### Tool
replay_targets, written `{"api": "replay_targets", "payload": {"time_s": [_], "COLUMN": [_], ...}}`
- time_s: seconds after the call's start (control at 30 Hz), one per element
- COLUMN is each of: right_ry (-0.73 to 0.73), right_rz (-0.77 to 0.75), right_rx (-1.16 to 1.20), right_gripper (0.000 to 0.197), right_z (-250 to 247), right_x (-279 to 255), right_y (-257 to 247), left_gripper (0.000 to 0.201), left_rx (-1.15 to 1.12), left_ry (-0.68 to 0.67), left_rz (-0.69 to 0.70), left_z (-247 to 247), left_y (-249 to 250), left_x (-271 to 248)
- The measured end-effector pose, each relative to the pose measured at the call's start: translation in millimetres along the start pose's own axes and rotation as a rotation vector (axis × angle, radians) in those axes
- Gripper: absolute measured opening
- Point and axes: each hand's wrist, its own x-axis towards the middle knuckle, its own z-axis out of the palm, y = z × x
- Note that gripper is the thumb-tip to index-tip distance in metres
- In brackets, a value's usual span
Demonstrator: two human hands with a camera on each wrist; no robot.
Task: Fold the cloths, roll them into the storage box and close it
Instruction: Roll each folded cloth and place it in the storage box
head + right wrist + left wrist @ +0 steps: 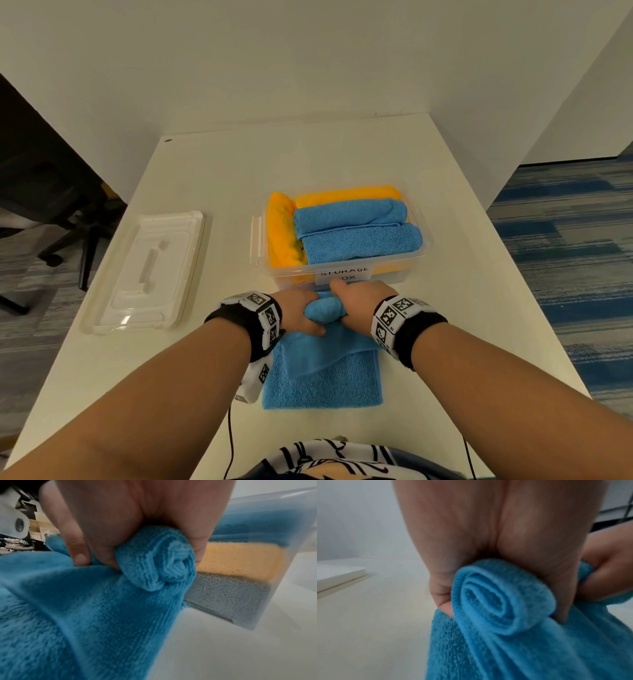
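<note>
The blue cloth (323,373) lay on the white table (205,171) just in front of the storage box (342,272), its far end wound into a roll whose long axis ran left to right, the unrolled part stretching back toward the person. The left hand (297,313) curled round the roll's left end, the right hand (359,301) round its right end; the wrist views showed the spiral of layers at each end. The clear box, open, bore a paper label (343,275) reading "STORAGE" above partly hidden letters "OX". Inside lay two blue rolls (352,228) lengthwise left to right, with orange cloths (282,233) beside and behind them. The lid (144,270) lay flat, well apart to the left.
</note>
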Motion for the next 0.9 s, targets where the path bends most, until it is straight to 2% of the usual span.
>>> {"api": "replay_targets", "payload": {"time_s": [0.17, 0.33, 0.43, 0.57, 0.67, 0.83, 0.9], "right_ry": [-0.032, -0.231, -0.27, -0.136, -0.084, -0.039, -0.029], "right_rz": [0.029, 0.041, 0.011, -0.008, -0.037, -0.088, -0.088], "right_rx": [-0.003, 0.095, 0.067, 0.069, 0.035, 0.029, 0.026], "right_gripper": [0.035, 0.045, 0.036, 0.017, 0.023, 0.022, 0.026], "right_z": [2, 0, -4, 2, 7, 7, 7], "right_x": [1, 15, 19, 13, 9, 7, 6], "right_y": [-5, -9, -9, -6, -4, -7, -7], "left_gripper": [0.035, 0.029, 0.03, 0.043, 0.026, 0.03, 0.032], "left_rx": [0.162, 0.194, 0.201, 0.088, -0.041, -0.032, -0.005], "left_ry": [0.081, 0.081, 0.091, -0.015, -0.079, -0.164, -0.153], "left_rz": [0.027, 0.04, 0.026, -0.04, -0.14, -0.121, -0.115], "left_z": [1, 2, 6, 7, 3, -1, -1], "left_y": [3, 0, -2, -4, -7, -9, -8], "left_x": [-1, -1, -1, -2, -1, 3, 4]}}
